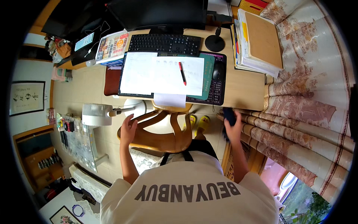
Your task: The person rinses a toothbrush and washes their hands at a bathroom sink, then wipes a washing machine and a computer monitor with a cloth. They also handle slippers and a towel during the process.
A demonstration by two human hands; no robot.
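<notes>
My right hand [234, 127] grips a dark, soft-looking bundle, perhaps cloth [230, 116], beside the desk's front right corner and the curtain folds. Its exact kind is hard to make out. Over at the left, my left hand [129, 130] holds nothing, its fingers apart, by the curved back of a wooden chair [156, 140]; whether it touches the wood I cannot tell. On the desk [243, 93], white paper sheets [167, 79] with writing lie over a green mat [209, 75]. A red and black pen [182, 73] rests on them. One sheet [170, 100] hangs past the front edge.
Behind the papers are a keyboard [165, 44] and a monitor [159, 14]. A mouse [218, 71] sits right of them, near stacked folders [263, 42]. A white fan [97, 114] stands left of the chair. Patterned curtains [304, 112] hang at the right.
</notes>
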